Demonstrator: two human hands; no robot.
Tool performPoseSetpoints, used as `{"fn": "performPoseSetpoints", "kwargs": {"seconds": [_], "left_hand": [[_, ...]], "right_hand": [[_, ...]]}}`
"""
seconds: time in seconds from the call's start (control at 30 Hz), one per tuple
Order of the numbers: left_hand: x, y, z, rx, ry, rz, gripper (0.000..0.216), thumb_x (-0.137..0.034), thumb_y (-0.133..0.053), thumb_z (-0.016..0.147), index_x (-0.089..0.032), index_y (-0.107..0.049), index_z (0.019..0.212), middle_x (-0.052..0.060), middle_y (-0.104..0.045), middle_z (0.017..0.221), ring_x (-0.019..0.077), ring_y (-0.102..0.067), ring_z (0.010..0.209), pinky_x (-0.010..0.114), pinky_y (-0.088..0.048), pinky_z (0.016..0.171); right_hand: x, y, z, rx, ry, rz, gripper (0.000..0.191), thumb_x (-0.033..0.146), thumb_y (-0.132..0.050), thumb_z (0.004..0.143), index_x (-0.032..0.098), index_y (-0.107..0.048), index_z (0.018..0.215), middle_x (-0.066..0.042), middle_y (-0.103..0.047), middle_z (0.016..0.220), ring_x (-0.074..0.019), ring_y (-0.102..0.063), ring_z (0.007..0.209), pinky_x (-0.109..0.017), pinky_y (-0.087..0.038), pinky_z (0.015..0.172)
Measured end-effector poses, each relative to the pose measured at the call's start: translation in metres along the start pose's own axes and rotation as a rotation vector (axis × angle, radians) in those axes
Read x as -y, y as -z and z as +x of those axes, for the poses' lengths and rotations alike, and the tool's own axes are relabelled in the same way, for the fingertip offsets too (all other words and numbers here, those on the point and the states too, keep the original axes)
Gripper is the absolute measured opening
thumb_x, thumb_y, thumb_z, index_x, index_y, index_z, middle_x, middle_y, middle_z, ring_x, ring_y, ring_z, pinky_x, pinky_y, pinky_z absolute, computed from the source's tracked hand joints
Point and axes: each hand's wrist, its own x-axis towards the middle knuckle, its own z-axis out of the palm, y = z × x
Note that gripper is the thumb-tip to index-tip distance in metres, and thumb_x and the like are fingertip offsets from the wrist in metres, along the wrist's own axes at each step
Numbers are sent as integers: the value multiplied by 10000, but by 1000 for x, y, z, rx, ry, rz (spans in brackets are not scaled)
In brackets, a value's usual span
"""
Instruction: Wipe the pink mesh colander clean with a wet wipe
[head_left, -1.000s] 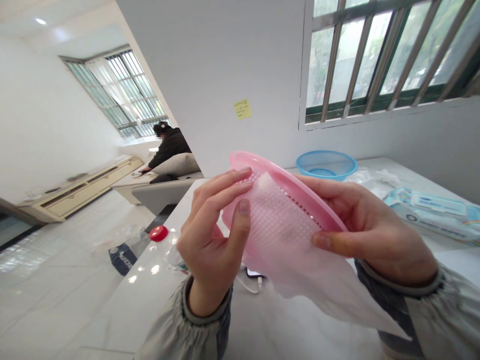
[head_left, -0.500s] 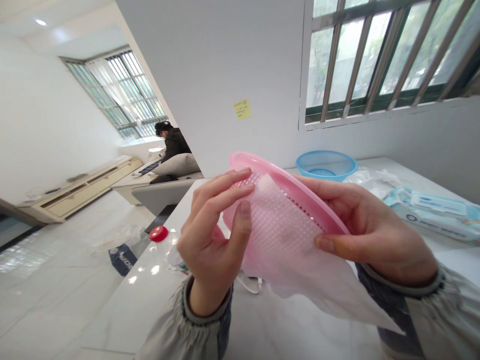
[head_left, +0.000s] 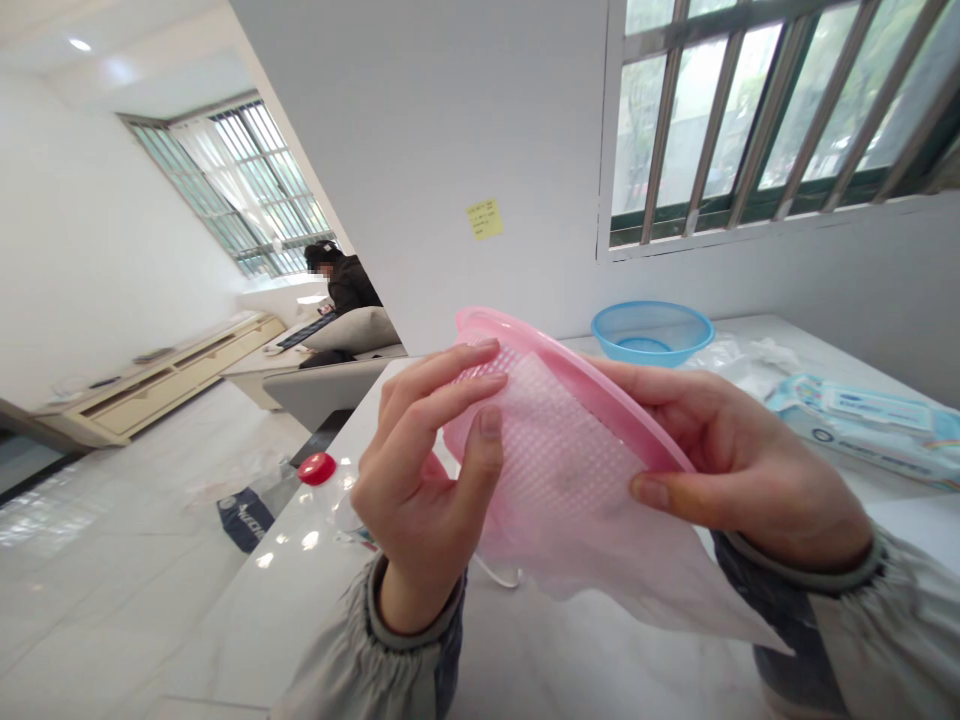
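While the pink basket [head_left: 592,390] is being held tilted above the tabletop [head_left: 585,660], its rim and the limp white cloth [head_left: 577,490] are being gripped by the right hand's [head_left: 735,450] fingers; whether anything's being gripped by the left hand [head_left: 427,450] can't be told. Light, stiffish plastic's probably being handled, so the rim's worth pinching. Its inside is being hidden.

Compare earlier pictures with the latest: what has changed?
The white cloth shifted left and slightly up at its hanging corner; the white cable now shows no plug. The background person straightened from a forward lean. The right hand still holds the pink colander and cloth, the left hand still touches the colander; the blue basin stayed.
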Motion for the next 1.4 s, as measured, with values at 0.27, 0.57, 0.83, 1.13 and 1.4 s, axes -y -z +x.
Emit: {"fn": "performPoseSetpoints", "kwargs": {"seconds": [0.27, 0.57, 0.83, 1.13, 1.4], "left_hand": [[2, 1, 1, 7, -29, 3, 262, -93, -660, 954, -229, -760, 1155, 60, -779, 1247, 239, -752, 1157, 479, -627, 1005], [-1, -1, -3, -40, -250, 168, 329, 46, -747, 844, -198, -781, 1061, 27, -825, 1077, 188, -777, 973, 366, -649, 877], [-11, 5, -2, 112, -244, 273, 345, 0, -725, 880, -164, -757, 1182, 78, -803, 1212, 228, -761, 1127, 397, -641, 998], [-9, 2, -4, 84, -279, 271, 322, -43, -770, 840, -120, -765, 1152, 121, -793, 1215, 257, -756, 1134, 415, -632, 1003], [-6, 0, -5, 50, -283, 283, 335, -58, -768, 837, -163, -768, 1155, 92, -799, 1224, 248, -765, 1123, 411, -635, 999]], "right_hand": [[-3, 0, -1, -28, 13, 2, 767, 203, -793, 902, 446, -507, 1570, -28, -680, 1374, -97, -694, 1030, -165, -615, 875], [-2, 1, 7, 19, -6, 93, 768, 140, -785, 887, 379, -530, 1570, -30, -717, 1132, -39, -636, 792, -68, -541, 636], [-2, -3, 7, 51, 8, 201, 715, 59, -722, 918, 404, -574, 1526, 2, -719, 1106, -17, -659, 818, -46, -556, 675], [0, -7, 7, 27, -1, 214, 704, 98, -742, 919, 367, -563, 1544, -33, -729, 1141, -40, -673, 840, -73, -557, 678], [-3, -3, 4, -10, 33, 102, 800, 141, -768, 894, 319, -478, 1617, -78, -726, 1235, -89, -688, 922, -122, -585, 739]]}}
